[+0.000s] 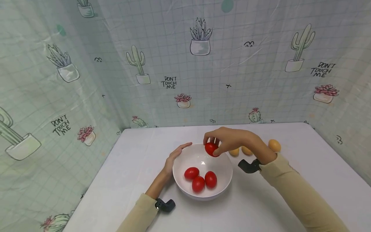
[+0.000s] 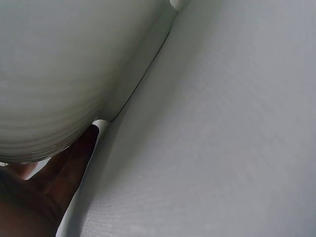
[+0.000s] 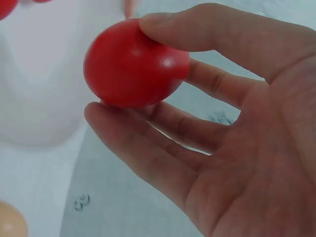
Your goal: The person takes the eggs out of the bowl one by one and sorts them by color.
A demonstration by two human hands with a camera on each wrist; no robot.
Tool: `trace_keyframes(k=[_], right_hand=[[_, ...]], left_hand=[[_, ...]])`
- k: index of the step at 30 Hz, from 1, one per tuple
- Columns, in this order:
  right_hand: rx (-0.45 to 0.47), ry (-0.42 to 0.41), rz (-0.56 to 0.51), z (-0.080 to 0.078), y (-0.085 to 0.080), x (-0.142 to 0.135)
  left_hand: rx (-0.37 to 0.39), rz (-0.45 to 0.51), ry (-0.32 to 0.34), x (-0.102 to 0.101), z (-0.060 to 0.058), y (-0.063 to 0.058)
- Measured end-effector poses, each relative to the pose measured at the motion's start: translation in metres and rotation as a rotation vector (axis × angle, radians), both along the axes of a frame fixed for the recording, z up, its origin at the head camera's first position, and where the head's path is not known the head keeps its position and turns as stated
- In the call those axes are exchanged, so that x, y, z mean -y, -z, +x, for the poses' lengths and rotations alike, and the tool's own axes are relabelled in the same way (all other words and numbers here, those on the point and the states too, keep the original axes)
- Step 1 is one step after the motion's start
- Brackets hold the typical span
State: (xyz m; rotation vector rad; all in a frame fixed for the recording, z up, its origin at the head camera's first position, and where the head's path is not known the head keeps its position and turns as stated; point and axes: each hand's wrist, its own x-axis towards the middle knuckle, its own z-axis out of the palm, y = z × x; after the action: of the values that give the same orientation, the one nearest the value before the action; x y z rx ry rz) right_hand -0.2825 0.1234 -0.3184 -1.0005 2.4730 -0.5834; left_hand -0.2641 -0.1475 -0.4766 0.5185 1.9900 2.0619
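Between the thumb and fingers of my right hand [image 1: 229,139] is a glossy red egg [image 3: 136,64], pinched above the far right rim of a white bowl [image 1: 179,187]. The right wrist view shows the thumb on one side of this egg and fingertips on the other. Inside the bowl lie three more red eggs, among them one at the left [image 1: 191,173], one nearest me [image 1: 198,184] and one at the right [image 1: 210,179]. My left hand [image 1: 173,158] rests along the bowl's outer left side, fingers extended; in the left wrist view its fingers [image 2: 74,163] touch the bowl's wall.
Beyond the bowl's right side, three yellow-orange eggs lie on the white table [image 1: 139,154], one [image 1: 274,145] farther right than the others [image 1: 246,150], partly hidden by my right arm. A cactus-print curtain [image 1: 162,58] hangs behind and at the sides.
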Motion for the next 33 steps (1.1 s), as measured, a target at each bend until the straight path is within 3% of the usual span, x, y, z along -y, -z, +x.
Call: trace_keyframes(k=[9,15,28,33], right_hand=[[0.008,0.198,-0.105,0.017,0.008,-0.06],[-0.025,0.257,-0.137,0.024,0.024,-0.088],[-0.011,0.356,-0.206,0.022,0.071,-0.108],[-0.008,0.373,-0.195,0.021,0.081,-0.107]], left_hand=[[-0.002,-0.007,-0.015,-0.001,0.001,0.001],[-0.014,-0.006,-0.006,-0.001,0.002,0.0],[-0.02,-0.009,-0.006,-0.001,0.001,-0.001],[-0.022,-0.006,-0.008,-0.002,0.001,-0.001]])
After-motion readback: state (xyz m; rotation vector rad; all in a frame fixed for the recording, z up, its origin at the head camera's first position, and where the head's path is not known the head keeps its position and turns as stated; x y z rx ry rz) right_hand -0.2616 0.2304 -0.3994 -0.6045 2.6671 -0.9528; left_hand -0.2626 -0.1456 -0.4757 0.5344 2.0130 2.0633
